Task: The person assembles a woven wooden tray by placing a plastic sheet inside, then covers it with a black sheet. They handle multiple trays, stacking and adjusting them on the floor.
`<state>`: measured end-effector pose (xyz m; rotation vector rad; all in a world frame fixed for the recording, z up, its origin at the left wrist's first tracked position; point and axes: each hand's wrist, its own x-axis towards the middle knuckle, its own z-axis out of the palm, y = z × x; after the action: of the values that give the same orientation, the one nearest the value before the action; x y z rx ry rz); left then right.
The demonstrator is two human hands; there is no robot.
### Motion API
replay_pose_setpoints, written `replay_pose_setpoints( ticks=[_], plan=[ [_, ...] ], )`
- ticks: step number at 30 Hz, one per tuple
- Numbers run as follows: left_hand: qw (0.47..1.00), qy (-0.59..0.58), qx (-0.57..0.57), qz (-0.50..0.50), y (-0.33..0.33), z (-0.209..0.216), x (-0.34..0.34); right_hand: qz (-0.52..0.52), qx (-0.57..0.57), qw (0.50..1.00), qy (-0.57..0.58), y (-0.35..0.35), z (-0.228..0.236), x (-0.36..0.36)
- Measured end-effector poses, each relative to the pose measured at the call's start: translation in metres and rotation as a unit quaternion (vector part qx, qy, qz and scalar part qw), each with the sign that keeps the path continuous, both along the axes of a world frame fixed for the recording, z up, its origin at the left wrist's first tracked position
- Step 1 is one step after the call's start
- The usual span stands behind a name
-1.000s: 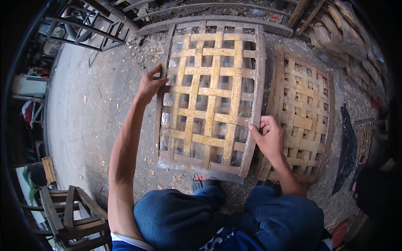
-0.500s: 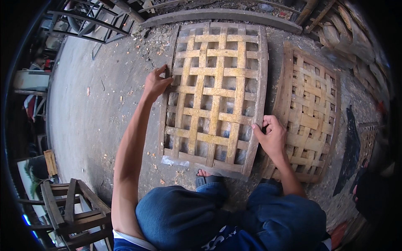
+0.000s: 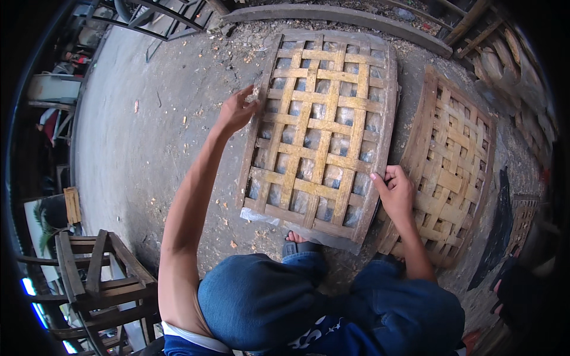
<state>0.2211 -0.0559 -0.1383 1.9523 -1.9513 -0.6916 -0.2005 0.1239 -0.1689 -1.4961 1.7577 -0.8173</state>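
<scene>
A rectangular wooden frame woven with wide yellowish strips [image 3: 393,101] lies before me, over clear plastic sheeting [image 3: 259,217] that pokes out at its near edge. My left hand [image 3: 237,111] is beside its left rail, fingers apart, with the thumb tip at the rail's outer edge. Around the right rail, near the close corner, my right hand [image 3: 396,193] is closed, thumb on top and fingers partly hidden at the side. A second woven frame [image 3: 449,174] of paler strips rests to the right, close to that hand.
A timber beam [image 3: 332,13] lies across the far side. At lower left stands a slatted wooden piece [image 3: 95,279], and a dark metal framework [image 3: 157,18] at far left. Dark sheet material [image 3: 496,231] lies at right. Wood chips dot the concrete floor [image 3: 154,118].
The woven frame now sits closer to the plastic beneath, which shows more plainly through the gaps. My left thumb has come off the top of its rail. The view has shifted slightly.
</scene>
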Motion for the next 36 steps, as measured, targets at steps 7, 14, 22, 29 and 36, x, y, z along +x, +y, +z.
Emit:
replay_pose_setpoints(
  ticks=[7,14,22,29,36],
  plan=[
    [0.995,-0.042,-0.092,0.000,0.116,0.030,0.012,0.050,-0.049,0.996,0.059,-0.011,0.016,-0.037],
    [0.982,-0.031,-0.155,0.102,0.211,0.000,-0.025,0.345,-0.133,0.887,0.276,-0.065,0.110,-0.063],
    [0.975,-0.056,-0.212,0.024,0.241,-0.017,-0.092,0.605,-0.179,0.720,0.289,-0.090,0.104,0.046],
    [0.975,-0.034,-0.183,-0.123,0.254,-0.033,-0.129,0.707,-0.140,0.606,0.337,-0.116,0.028,0.055],
    [0.976,-0.023,-0.188,-0.111,0.253,-0.037,-0.129,0.197,-0.147,0.832,0.498,-0.260,0.066,-0.063]
  ],
)
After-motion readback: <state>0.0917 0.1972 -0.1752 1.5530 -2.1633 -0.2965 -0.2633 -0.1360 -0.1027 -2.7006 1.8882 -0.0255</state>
